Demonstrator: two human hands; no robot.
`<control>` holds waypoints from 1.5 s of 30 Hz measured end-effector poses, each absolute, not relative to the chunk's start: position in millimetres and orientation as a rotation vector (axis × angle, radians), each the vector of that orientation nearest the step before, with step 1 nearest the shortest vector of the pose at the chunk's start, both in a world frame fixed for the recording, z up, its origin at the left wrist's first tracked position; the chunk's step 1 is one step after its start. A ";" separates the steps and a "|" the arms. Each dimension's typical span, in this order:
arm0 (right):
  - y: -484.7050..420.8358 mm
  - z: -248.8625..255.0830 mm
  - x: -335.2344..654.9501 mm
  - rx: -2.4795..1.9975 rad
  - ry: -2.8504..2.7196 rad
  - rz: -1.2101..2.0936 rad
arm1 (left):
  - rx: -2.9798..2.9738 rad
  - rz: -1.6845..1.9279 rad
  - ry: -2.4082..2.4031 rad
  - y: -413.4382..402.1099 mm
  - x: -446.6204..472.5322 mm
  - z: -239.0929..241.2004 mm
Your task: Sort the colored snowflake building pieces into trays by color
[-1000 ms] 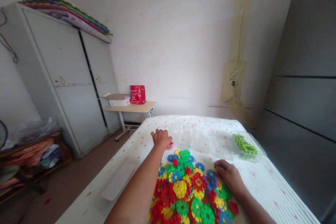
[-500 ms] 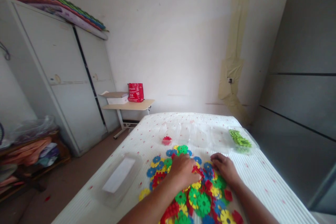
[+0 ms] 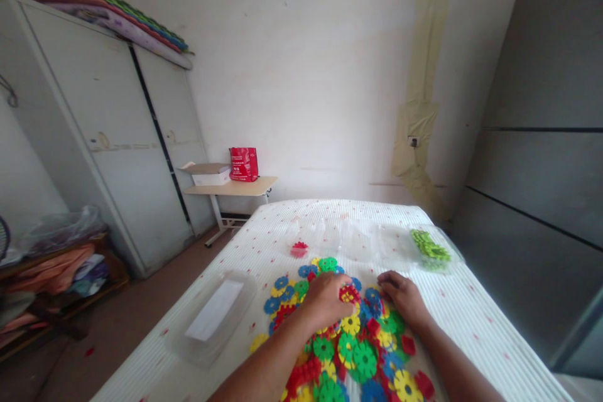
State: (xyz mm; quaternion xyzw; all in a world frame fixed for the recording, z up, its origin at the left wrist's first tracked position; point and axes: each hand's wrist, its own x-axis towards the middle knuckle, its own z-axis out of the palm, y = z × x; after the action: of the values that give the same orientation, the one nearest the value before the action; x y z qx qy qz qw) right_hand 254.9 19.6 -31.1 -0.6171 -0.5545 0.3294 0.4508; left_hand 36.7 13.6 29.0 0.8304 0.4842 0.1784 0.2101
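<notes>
A heap of flower-shaped plastic discs (image 3: 365, 359) in red, blue, green and yellow lies spread on the white cloth. Over its middle, my left hand (image 3: 328, 299) is closed, its thumb and fingers around a red flower-shaped disc (image 3: 349, 294). My right hand (image 3: 406, 299) rests at the heap's right edge, fingers loosely bent and apart, near some blue discs (image 3: 374, 303); nothing shows in it. Beyond the heap, a row of clear plastic containers (image 3: 362, 244) holds red discs (image 3: 299, 249) at the left end and light green discs (image 3: 429, 246) at the right end.
A clear plastic tray with a white paper strip (image 3: 217, 311) is on the cloth at left. Behind the bed-like surface stand a small table (image 3: 252, 187) with a red bag (image 3: 244, 164) and a box. A grey cabinet (image 3: 122, 157) stands left; a dark panel is at right.
My left hand has lifted slightly and turned, and a red disc now shows more plainly at its fingertips. My right hand has stayed nearly still.
</notes>
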 end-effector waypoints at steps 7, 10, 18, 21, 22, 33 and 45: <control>20.5 -31.9 254.7 -1.532 -1.378 0.796 | 2.180 0.528 1.337 14.0 2.8 36.5; 20.1 -31.2 254.7 -1.526 -1.382 0.800 | 2.197 0.467 1.337 5.7 -4.6 32.3; 17.3 -25.4 252.2 -1.552 -1.380 0.778 | 2.346 0.388 1.304 -8.3 -7.6 15.7; 17.0 -24.6 251.4 -1.567 -1.380 0.765 | 2.384 0.396 1.307 -9.8 -4.4 15.0; 17.0 -24.6 251.3 -1.572 -1.381 0.761 | 2.394 0.402 1.310 -10.2 -2.9 15.2; 17.1 -26.0 252.2 -1.543 -1.366 0.774 | 1.975 0.721 1.178 4.0 1.2 17.7; 20.0 -32.7 255.4 -1.526 -1.386 0.782 | 1.389 1.087 0.784 27.7 -13.2 19.2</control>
State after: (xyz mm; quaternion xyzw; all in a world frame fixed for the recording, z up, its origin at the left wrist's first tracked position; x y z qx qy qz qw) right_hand 255.4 20.0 -32.7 -0.6176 -0.5608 0.3164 0.4516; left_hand -13.2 27.7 19.2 0.5915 0.3340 0.4631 0.5693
